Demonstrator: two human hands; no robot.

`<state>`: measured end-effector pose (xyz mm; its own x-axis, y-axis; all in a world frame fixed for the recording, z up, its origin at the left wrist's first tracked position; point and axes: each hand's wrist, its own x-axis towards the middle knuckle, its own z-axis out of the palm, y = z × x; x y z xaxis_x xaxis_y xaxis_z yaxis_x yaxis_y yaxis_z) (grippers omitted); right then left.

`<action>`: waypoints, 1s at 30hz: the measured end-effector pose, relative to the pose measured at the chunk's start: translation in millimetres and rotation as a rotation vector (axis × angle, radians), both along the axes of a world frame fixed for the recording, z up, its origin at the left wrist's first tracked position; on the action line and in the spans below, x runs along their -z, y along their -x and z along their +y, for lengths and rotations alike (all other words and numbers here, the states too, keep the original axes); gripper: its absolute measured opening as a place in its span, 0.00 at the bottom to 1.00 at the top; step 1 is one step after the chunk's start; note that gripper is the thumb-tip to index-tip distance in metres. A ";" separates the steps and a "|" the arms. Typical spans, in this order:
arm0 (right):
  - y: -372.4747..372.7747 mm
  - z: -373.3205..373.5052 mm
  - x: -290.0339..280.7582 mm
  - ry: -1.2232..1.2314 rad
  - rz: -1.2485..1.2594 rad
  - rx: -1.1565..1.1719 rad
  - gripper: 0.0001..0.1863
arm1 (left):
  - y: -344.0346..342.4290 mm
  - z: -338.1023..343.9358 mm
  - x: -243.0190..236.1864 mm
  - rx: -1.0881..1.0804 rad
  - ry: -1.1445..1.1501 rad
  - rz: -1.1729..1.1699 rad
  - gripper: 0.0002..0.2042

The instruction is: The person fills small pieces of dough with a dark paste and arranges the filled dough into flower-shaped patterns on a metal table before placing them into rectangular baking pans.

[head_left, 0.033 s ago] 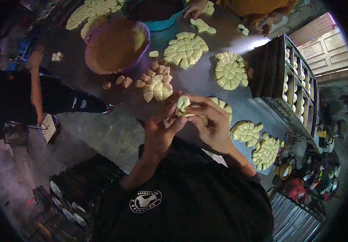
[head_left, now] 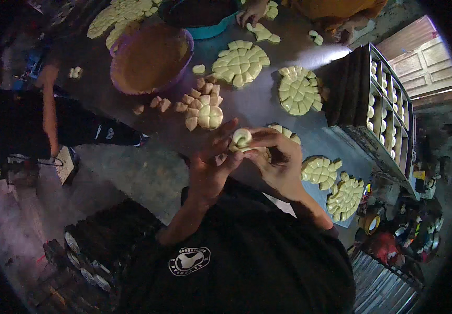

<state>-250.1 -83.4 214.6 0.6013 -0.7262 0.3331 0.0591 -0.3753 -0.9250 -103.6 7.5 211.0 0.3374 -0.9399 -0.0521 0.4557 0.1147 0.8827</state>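
Observation:
Between my fingertips, near the middle of the view, is a small pale piece of dough (head_left: 241, 138) with a curled, looped shape. My left hand (head_left: 211, 172) grips it from the left with bent fingers, and my right hand (head_left: 277, 161) pinches it from the right. Just beyond them on the metal table (head_left: 252, 110) lies a cluster of pale tan and browner cut dough pieces (head_left: 205, 112). Cut yellowish dough slabs lie farther back (head_left: 241, 65), at right (head_left: 299, 91) and nearer right (head_left: 344, 196). Another slab is partly hidden behind my right hand.
A purple basin (head_left: 150, 57) and teal basin (head_left: 210, 29) stand at the back. A rack of trays with dough balls (head_left: 388, 115) is at right. A person in black (head_left: 32, 120) is at left; another person's hand (head_left: 252, 10) and orange clothing (head_left: 330, 10) show at top.
The dough piece has turned slightly and sits a little lower. My hands have shifted slightly, with my right fingers moved a little over it.

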 end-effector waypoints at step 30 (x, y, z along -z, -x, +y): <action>-50.5 13.4 -8.2 0.188 0.294 -0.201 0.30 | -72.5 27.6 35.6 0.203 -0.376 0.034 0.16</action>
<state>-199.6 -70.0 222.8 0.8144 -0.5276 0.2416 -0.1085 -0.5474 -0.8298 -31.2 35.1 175.5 0.1393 -0.9004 -0.4121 0.4655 -0.3077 0.8298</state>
